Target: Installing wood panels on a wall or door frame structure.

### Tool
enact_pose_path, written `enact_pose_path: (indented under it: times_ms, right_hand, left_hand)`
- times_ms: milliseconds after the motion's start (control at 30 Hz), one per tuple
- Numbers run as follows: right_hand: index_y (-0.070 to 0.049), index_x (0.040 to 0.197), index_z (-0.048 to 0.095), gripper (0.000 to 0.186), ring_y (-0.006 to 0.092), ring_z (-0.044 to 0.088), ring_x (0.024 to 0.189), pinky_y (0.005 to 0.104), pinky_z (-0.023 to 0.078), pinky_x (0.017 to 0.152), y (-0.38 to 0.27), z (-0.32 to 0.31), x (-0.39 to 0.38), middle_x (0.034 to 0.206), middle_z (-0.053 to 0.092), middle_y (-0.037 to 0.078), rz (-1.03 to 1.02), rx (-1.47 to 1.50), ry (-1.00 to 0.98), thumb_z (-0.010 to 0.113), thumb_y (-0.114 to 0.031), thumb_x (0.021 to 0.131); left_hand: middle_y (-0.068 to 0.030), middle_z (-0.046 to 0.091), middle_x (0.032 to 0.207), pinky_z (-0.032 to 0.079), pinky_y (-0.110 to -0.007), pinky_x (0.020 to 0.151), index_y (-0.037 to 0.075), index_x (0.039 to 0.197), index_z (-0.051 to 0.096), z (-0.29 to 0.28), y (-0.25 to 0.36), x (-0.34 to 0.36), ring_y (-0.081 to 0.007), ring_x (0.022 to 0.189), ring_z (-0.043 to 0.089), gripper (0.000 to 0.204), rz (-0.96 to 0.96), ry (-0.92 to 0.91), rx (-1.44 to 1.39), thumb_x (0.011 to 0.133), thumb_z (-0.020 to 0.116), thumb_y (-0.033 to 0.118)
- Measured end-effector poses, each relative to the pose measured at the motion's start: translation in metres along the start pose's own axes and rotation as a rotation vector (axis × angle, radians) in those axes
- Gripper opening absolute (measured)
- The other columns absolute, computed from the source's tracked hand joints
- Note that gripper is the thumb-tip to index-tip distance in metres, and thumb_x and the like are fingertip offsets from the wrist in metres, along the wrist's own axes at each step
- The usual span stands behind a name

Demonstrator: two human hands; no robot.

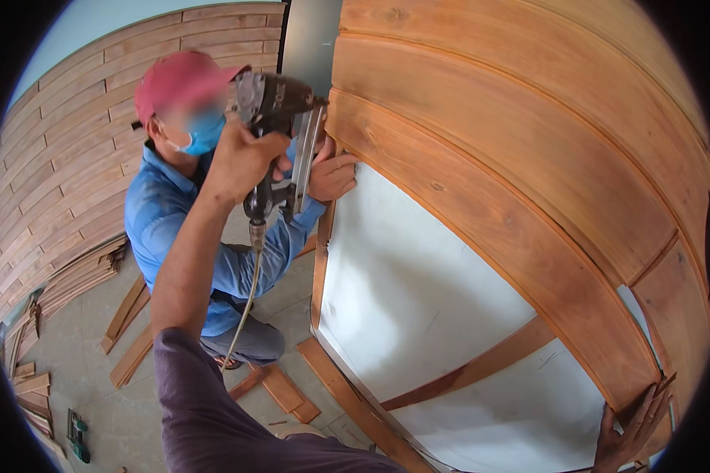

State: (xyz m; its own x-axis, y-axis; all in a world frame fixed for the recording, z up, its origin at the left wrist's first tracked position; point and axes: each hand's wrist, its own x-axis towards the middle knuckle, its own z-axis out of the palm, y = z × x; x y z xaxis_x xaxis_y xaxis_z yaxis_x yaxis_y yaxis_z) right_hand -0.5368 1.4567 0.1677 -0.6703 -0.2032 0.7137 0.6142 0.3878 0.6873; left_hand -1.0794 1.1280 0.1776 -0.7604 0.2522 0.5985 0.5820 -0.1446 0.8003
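Observation:
My left hand (243,162) is wrapped around the grip of a black pneumatic nail gun (274,101), raised with its nose and silver magazine at the left end of a wooden plank (465,213). An air hose (248,307) hangs from its handle. At the lower right, my right hand (633,432) lies against the plank's other end, fingers stretched out. A co-worker's hand (333,175) touches the plank's lower left corner, beside the nail gun. What the nose touches is hidden.
A co-worker in a blue shirt (162,229) crouches close at the left. Below the plank are white panel (410,292) and a wooden batten (481,366). Loose boards (284,390) lie on the floor, with stacked strips (83,272) and a green-black tool (77,435) at the left.

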Motion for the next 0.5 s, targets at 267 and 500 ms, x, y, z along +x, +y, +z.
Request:
enact_pose_path:
  times_ms: [267,500]
  right_hand:
    - [0.000,0.146,0.039,0.079,0.0419,0.038,0.139,0.0576,0.031,0.114,0.002,0.011,-0.029,0.150,0.040,0.022,0.155,0.074,-0.090,0.076,-0.018,0.079]
    - [-0.007,0.144,0.044,0.094,0.0315,0.046,0.135,0.0515,0.037,0.114,0.002,0.007,-0.008,0.146,0.047,0.017,0.009,-0.019,0.009,0.081,-0.057,0.073]
  left_hand:
    - [-0.0083,0.062,0.059,0.043,-0.027,0.045,-0.004,0.089,0.069,-0.003,0.015,0.044,-0.0132,0.048,0.056,0.019,-0.073,-0.053,0.231,0.083,0.062,0.012]
    - [-0.0085,0.061,0.058,0.044,-0.029,0.043,-0.004,0.078,0.066,-0.007,0.027,0.046,-0.0132,0.047,0.057,0.015,-0.072,-0.098,0.238,0.080,0.062,0.010]
